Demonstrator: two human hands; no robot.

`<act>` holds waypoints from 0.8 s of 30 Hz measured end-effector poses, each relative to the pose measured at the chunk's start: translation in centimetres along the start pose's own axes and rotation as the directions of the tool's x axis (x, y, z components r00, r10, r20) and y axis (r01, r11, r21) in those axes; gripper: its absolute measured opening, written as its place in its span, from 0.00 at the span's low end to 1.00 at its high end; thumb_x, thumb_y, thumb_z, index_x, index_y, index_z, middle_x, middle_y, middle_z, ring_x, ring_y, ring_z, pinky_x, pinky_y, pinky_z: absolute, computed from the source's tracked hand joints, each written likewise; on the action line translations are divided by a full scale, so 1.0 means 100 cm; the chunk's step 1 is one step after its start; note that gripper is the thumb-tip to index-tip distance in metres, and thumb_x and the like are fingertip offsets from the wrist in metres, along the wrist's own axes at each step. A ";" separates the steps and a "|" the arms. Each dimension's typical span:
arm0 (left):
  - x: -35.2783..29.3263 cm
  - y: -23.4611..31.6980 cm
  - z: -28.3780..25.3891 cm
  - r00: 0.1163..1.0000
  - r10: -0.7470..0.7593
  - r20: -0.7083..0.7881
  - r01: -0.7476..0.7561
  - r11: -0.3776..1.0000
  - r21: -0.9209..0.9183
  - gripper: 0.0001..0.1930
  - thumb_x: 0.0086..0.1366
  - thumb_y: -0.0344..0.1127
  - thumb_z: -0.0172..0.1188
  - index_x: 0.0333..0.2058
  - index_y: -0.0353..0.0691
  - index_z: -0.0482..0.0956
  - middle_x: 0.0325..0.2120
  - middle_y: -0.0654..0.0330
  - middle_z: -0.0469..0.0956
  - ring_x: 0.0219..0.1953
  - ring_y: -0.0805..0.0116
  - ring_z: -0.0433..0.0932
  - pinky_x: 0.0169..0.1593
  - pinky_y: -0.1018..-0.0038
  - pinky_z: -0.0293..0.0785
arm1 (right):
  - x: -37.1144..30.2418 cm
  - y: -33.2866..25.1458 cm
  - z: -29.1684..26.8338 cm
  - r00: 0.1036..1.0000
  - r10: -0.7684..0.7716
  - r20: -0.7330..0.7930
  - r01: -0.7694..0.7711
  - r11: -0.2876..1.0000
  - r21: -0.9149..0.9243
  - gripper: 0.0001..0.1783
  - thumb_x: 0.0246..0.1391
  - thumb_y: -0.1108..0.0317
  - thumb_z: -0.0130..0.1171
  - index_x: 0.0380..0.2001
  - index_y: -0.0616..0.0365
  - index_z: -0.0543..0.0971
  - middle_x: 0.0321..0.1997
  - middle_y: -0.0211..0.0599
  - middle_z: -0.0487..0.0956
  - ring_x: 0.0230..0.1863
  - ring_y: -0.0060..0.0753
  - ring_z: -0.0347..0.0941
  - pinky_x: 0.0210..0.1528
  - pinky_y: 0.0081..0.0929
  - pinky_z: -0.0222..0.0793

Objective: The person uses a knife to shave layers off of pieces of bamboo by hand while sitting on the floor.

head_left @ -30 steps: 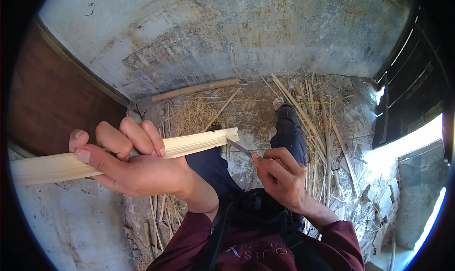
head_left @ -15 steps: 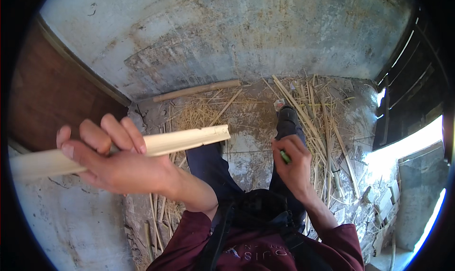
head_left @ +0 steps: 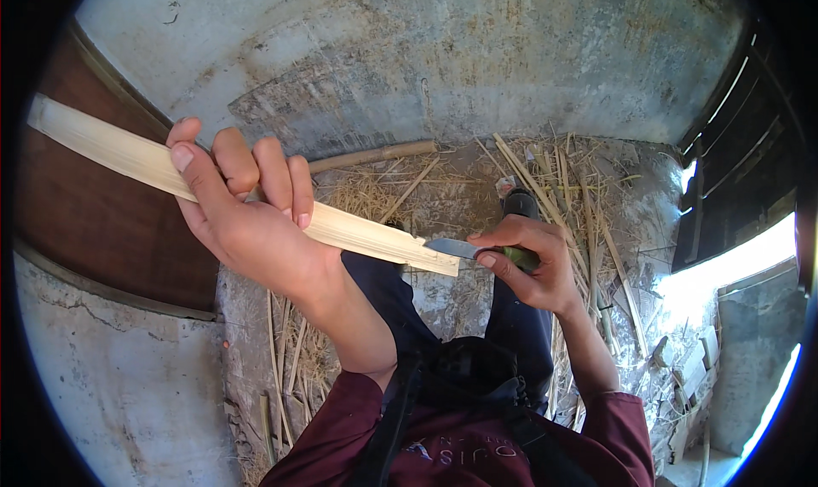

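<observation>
My left hand [head_left: 256, 206] is closed around a long, pale split-bamboo strip [head_left: 366, 235], which slants from the upper left down toward the middle. Its near end on the right is notched and ragged. In my right hand [head_left: 537, 261] is a knife [head_left: 453, 247] with a green handle, gripped in the fist with thumb and forefinger along its base. The blade points left and its tip meets the notched upper edge of the strip, close to the strip's right end.
Bamboo strips [head_left: 588, 223] and shavings [head_left: 358, 204] litter the floor around my feet. A bamboo pole [head_left: 383, 155] lies along the base of the stained wall [head_left: 477, 69]. A brown door panel [head_left: 94, 197] stands at left; broken blocks [head_left: 690, 363] lie at right.
The strip has tilted, its left end rising and its right end dropping. My right hand has turned and risen slightly, bringing the knife blade into view against the strip's end.
</observation>
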State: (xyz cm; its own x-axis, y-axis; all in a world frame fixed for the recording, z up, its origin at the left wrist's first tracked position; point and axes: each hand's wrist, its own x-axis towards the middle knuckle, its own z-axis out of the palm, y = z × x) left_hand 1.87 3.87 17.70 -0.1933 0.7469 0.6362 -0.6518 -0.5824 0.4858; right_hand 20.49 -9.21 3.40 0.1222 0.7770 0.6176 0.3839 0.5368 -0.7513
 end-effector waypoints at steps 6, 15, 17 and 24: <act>0.003 0.001 -0.007 0.999 -0.028 0.029 0.031 0.994 -0.102 0.10 0.84 0.39 0.52 0.54 0.39 0.73 0.22 0.72 0.53 0.16 0.83 0.48 0.13 0.82 0.47 | -0.005 -0.003 0.008 0.999 -0.014 -0.049 0.014 1.000 -0.010 0.11 0.57 0.81 0.72 0.44 0.63 0.90 0.35 0.42 0.88 0.35 0.36 0.85 0.39 0.32 0.77; -0.002 0.002 -0.013 0.993 -0.070 0.091 0.082 0.987 -0.136 0.12 0.85 0.41 0.50 0.56 0.39 0.72 0.22 0.72 0.52 0.16 0.83 0.46 0.13 0.81 0.46 | -0.007 0.025 0.003 0.971 0.072 0.229 -0.167 0.890 0.424 0.09 0.62 0.80 0.70 0.46 0.65 0.89 0.39 0.41 0.89 0.39 0.29 0.86 0.42 0.29 0.77; -0.002 -0.001 -0.010 0.994 -0.065 0.092 0.074 0.993 -0.097 0.13 0.85 0.42 0.51 0.56 0.38 0.72 0.22 0.72 0.52 0.16 0.83 0.46 0.13 0.81 0.46 | -0.013 0.023 0.008 0.970 0.151 0.189 -0.219 0.876 0.429 0.12 0.61 0.80 0.71 0.48 0.66 0.88 0.39 0.41 0.88 0.40 0.27 0.84 0.42 0.26 0.76; -0.007 -0.004 0.000 0.994 0.100 -0.044 -0.096 0.992 0.080 0.15 0.85 0.43 0.51 0.56 0.36 0.72 0.21 0.71 0.52 0.16 0.83 0.48 0.15 0.81 0.44 | -0.019 -0.014 0.033 0.954 -0.022 -0.301 -0.043 0.978 -0.207 0.17 0.58 0.82 0.70 0.51 0.59 0.87 0.42 0.41 0.86 0.36 0.33 0.85 0.36 0.27 0.79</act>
State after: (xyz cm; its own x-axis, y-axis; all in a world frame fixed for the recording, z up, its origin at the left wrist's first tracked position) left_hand 2.28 3.57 17.07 -0.2895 0.6982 0.6548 -0.5692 -0.6755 0.4687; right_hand 16.75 -10.34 2.49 0.3833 0.6303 0.6751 0.5590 0.4235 -0.7128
